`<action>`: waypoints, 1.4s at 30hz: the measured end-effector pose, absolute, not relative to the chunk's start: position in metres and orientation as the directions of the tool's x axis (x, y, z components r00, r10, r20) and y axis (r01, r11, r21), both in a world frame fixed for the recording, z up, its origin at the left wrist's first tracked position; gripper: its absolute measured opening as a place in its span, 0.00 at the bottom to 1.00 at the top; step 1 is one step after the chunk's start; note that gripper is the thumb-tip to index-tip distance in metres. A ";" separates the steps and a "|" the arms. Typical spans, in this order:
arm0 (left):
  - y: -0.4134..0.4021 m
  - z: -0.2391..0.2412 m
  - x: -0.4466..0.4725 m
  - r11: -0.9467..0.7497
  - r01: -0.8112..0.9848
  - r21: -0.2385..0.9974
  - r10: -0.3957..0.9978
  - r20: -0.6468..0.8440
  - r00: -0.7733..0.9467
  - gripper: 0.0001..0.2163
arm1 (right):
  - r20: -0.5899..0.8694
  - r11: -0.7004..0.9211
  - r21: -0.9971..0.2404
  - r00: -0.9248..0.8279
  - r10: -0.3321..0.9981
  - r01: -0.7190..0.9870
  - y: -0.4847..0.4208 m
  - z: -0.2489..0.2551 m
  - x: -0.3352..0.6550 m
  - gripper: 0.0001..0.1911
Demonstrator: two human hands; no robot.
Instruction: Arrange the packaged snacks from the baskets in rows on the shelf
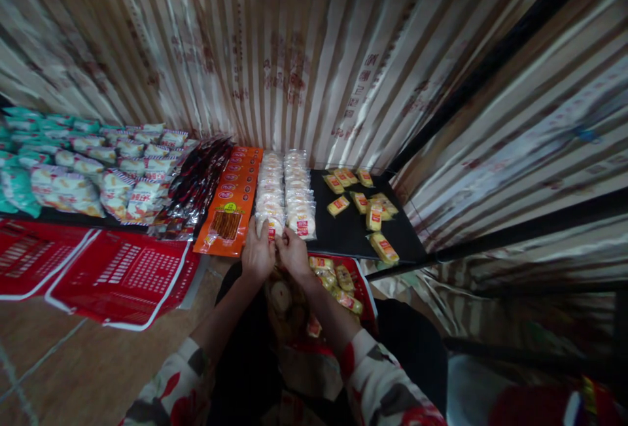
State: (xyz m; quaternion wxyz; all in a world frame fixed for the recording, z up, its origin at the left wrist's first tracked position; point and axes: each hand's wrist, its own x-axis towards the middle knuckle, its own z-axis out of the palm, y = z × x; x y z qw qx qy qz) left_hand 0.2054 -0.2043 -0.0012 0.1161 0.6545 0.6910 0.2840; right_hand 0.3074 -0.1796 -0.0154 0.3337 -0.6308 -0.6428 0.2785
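Observation:
My left hand [258, 254] and my right hand [293, 252] are side by side at the front edge of a black shelf [343, 233]. Both have their fingers curled at the near end of two rows of clear packets of round white cakes [285, 194]. The fingers seem to pinch the front packet, but the grip is partly hidden. Below my hands sits a red basket [366, 295] with yellow-wrapped snacks [338, 282] and more cake packets.
Orange snack packets [230, 207] and dark red packets [196, 184] lie left of the cakes. White-and-green bags [88, 164] fill the far left. Small yellow packets [373, 213] are scattered at the right. Red baskets [118, 275] hang below the shelf. A striped foil curtain [294, 53] stands behind.

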 end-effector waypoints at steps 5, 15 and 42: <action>-0.199 -0.010 0.209 0.017 0.898 0.439 0.966 0.225 -0.128 0.24 | 0.383 0.274 -0.655 -0.002 0.924 0.704 -0.190 -0.023 0.320 0.20; -0.190 -0.019 0.213 -0.032 0.871 0.490 0.940 0.311 -0.140 0.24 | 0.436 0.221 -0.462 0.003 0.900 0.859 -0.168 -0.047 0.377 0.25; -0.233 -0.020 0.213 -0.218 0.877 0.427 0.952 0.293 0.094 0.13 | 0.420 0.401 -0.630 -0.143 0.896 0.665 -0.229 -0.049 0.376 0.18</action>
